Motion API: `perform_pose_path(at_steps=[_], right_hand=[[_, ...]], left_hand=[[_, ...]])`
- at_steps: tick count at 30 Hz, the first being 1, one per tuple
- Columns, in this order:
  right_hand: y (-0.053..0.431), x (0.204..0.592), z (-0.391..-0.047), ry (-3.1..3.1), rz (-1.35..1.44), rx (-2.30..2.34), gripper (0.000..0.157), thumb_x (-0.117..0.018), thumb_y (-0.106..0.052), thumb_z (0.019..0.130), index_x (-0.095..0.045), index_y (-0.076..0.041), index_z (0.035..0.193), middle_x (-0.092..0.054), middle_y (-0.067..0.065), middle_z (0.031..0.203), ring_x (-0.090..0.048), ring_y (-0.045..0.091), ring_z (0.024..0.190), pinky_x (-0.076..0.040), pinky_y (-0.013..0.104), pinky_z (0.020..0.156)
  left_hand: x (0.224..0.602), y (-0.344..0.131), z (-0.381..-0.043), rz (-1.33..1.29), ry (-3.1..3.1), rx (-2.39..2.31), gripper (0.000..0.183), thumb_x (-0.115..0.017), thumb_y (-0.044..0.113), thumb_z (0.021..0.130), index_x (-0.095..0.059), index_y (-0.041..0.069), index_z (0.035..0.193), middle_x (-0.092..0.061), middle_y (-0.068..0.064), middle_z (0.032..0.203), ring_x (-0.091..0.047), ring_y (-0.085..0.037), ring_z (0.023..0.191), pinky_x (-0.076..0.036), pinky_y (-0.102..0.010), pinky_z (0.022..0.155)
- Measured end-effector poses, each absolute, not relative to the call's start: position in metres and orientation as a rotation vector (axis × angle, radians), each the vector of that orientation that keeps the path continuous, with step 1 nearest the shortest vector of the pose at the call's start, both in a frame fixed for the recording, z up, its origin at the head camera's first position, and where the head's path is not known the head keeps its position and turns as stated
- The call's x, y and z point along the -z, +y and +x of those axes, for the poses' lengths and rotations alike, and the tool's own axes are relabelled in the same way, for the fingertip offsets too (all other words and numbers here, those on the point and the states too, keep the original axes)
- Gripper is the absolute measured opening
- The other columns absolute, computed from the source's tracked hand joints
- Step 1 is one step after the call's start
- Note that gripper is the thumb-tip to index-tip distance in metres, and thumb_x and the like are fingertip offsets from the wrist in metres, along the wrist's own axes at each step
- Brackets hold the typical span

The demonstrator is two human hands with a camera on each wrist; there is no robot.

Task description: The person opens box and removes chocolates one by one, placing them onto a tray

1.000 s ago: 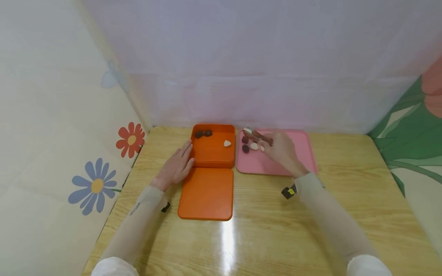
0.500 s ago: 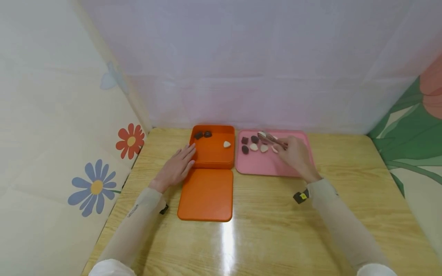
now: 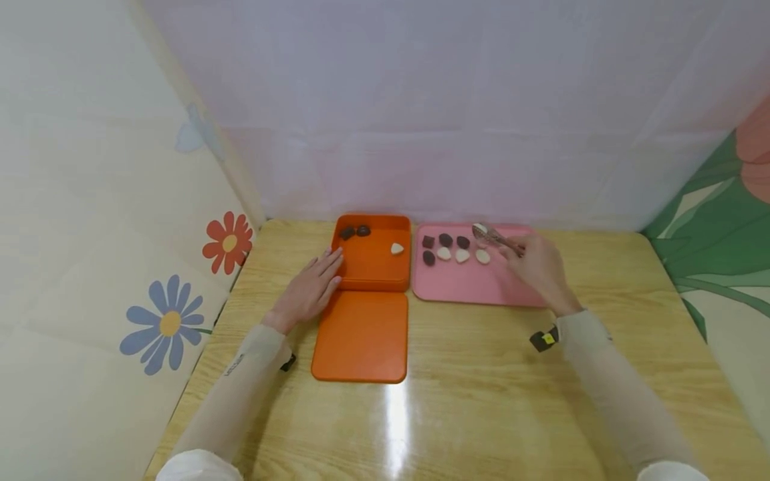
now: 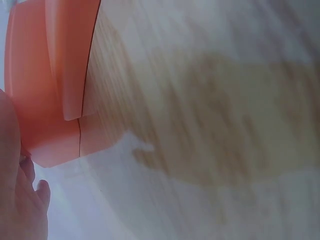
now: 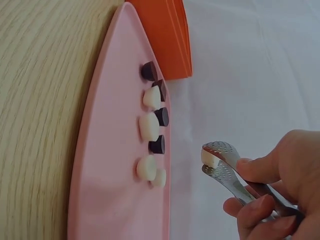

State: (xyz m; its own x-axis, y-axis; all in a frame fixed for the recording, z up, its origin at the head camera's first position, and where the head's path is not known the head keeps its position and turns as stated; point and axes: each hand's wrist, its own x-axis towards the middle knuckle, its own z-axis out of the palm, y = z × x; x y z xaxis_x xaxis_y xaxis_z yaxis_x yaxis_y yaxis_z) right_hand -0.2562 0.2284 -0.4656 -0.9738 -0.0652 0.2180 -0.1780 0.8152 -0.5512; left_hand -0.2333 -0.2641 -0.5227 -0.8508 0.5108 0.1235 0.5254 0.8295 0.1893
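My right hand grips metal tongs with perforated ends. Between those ends a white chocolate is pinched, held above the pink tray toward its back edge. On that tray lie several dark chocolates and white chocolates in two rough rows. My left hand rests with extended fingers against the left side of an orange box. Inside the box are two dark chocolates at the back left and one white chocolate at the right.
An orange lid lies flat on the wooden table in front of the box. Box and tray stand side by side near a pale cloth backdrop. Flower-printed cloth hangs at the left.
My right hand has moved to the right over the tray, carrying the tongs and the white chocolate, which uncovers more of the chocolates below. The left hand stays against the box.
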Motion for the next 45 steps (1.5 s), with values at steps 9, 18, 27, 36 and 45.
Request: perform_pose_path(at_steps=[9, 18, 27, 36, 45], right_hand=[[0.246, 0.479, -0.261, -2.882, 0.06, -0.865, 0.031, -0.071, -0.023, 0.1, -0.08, -0.002, 0.122, -0.062, 0.009, 0.069, -0.046, 0.019, 0.056, -0.033, 0.032, 0.046], [0.263, 0.49, -0.26, -2.924, -0.009, -0.852, 0.035, -0.064, -0.012, 0.096, -0.077, -0.001, 0.126, -0.056, 0.009, 0.068, -0.043, 0.019, 0.057, -0.032, 0.031, 0.046], [0.264, 0.494, -0.258, -2.93, -0.078, -0.83, 0.032, -0.066, -0.017, 0.099, -0.079, -0.001, 0.123, -0.056, 0.008, 0.068, -0.044, 0.02, 0.058, -0.032, 0.032, 0.047], [0.265, 0.5, -0.26, -2.943, -0.053, -0.84, 0.033, -0.067, -0.016, 0.1, -0.077, 0.003, 0.124, -0.052, 0.004, 0.061, -0.037, 0.013, 0.05, -0.03, 0.029, 0.042], [0.265, 0.505, -0.264, -2.924, -0.033, -0.857, 0.035, -0.068, -0.02, 0.1, -0.076, 0.003, 0.126, -0.06, 0.011, 0.07, -0.042, 0.015, 0.051, -0.033, 0.03, 0.042]], left_hand=[[0.524, -0.262, -0.234, -0.823, -2.936, 0.357, 0.056, -0.04, 0.029, 0.118, -0.037, -0.001, 0.165, -0.028, -0.014, 0.176, -0.019, -0.035, 0.165, -0.021, -0.057, 0.132], [0.524, -0.259, -0.234, -0.837, -2.926, 0.359, 0.054, -0.041, 0.028, 0.117, -0.04, -0.002, 0.163, -0.033, -0.015, 0.174, -0.021, -0.037, 0.164, -0.023, -0.058, 0.131], [0.523, -0.258, -0.234, -0.847, -2.921, 0.381, 0.055, -0.041, 0.029, 0.117, -0.042, -0.002, 0.162, -0.036, -0.015, 0.173, -0.023, -0.037, 0.164, -0.023, -0.056, 0.132], [0.523, -0.26, -0.233, -0.84, -2.922, 0.389, 0.055, -0.04, 0.029, 0.118, -0.041, -0.002, 0.162, -0.035, -0.015, 0.173, -0.022, -0.037, 0.164, -0.022, -0.054, 0.133], [0.522, -0.261, -0.231, -0.832, -2.912, 0.403, 0.054, -0.041, 0.028, 0.117, -0.043, -0.003, 0.161, -0.038, -0.016, 0.172, -0.023, -0.038, 0.164, -0.023, -0.055, 0.132]])
